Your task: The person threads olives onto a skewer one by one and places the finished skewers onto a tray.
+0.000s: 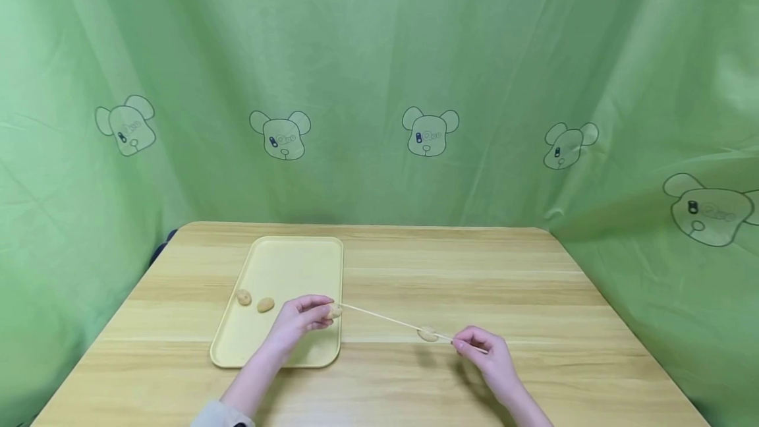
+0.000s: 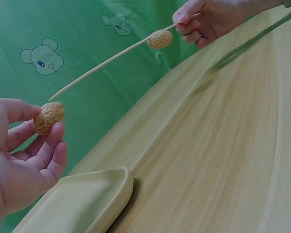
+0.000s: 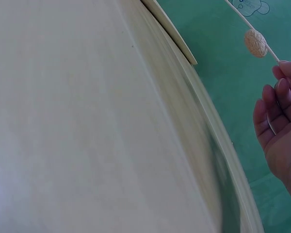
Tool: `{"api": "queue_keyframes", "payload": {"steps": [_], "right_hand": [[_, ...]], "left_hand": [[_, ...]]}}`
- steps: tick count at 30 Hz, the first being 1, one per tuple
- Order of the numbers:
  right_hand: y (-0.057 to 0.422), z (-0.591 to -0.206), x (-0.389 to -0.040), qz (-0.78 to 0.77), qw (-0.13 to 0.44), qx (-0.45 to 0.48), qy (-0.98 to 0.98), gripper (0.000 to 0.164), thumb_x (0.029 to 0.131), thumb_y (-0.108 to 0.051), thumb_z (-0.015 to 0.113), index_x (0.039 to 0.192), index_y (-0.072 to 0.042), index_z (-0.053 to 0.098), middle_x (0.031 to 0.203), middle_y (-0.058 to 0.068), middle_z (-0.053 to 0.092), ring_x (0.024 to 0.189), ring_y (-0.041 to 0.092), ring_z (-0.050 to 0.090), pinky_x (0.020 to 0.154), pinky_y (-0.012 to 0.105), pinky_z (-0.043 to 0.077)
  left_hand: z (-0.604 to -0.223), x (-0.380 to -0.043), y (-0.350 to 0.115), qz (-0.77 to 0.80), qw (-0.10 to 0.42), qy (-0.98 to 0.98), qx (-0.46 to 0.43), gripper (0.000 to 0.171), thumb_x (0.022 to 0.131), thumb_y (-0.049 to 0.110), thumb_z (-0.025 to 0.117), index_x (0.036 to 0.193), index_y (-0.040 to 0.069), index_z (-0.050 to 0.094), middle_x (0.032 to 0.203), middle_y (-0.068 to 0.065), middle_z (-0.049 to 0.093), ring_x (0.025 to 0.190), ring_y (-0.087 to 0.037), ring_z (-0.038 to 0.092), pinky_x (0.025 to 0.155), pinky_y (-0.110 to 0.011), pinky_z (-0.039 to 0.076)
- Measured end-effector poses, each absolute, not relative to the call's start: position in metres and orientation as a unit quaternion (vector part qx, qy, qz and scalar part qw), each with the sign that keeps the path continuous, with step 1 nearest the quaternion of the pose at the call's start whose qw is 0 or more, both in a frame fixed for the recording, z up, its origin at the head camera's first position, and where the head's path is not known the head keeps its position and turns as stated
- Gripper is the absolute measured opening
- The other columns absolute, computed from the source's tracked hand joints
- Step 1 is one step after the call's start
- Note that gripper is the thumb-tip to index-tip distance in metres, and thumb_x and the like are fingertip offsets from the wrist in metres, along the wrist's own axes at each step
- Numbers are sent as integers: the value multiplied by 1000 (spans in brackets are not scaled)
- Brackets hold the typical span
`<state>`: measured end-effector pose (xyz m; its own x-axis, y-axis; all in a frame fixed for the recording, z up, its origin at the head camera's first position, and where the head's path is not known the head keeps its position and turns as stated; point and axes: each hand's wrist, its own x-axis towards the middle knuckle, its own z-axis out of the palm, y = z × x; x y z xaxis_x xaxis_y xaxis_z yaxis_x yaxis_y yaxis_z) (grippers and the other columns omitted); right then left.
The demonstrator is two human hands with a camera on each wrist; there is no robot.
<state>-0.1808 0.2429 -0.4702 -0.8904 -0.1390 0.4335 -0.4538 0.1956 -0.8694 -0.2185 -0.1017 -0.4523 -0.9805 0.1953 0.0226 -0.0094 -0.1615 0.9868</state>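
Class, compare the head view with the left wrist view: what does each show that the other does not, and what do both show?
Only the head view shows two loose brown pieces lying on the tray, and the left sleeve.

Only the left wrist view shows the palm of the left hand.

Both show that hand pinching a brown piece, the right hand holding a thin stick, a piece on that stick, the table and the green cloth.

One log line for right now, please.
left hand: pinches nugget near stick tip | right hand: holds stick, second nugget on it | tray: two nuggets
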Motion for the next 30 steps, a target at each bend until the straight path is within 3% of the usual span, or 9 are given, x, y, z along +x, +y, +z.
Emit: {"api": "queue_keyframes", "payload": {"steps": [7, 17, 30], "right_hand": [[242, -470, -178, 601, 123, 185, -768, 6, 82, 8, 60, 79, 4, 63, 69, 5, 60, 63, 13, 54, 60, 22, 46], [244, -474, -177, 600, 114, 189, -769, 5, 82, 7, 59, 80, 4, 63, 70, 5, 60, 64, 8, 54, 60, 21, 45], [244, -474, -176, 599, 109, 179, -773, 5, 82, 7, 60, 79, 3, 63, 68, 6, 59, 64, 7, 53, 60, 22, 45]], "left_hand": [[-453, -219, -100, 766, 60, 638, 53, 34, 87, 0, 57, 114, -20, 50, 86, -8, 67, 71, -12, 63, 73, -27, 54], [-454, -218, -102, 773, 64, 629, 53, 42, 85, -4, 58, 120, -22, 44, 90, -7, 65, 73, -10, 63, 75, -27, 54], [-454, -216, -101, 762, 52, 645, 37, 33, 88, 4, 59, 112, -17, 52, 88, -7, 66, 71, -12, 61, 74, -28, 54]]}}
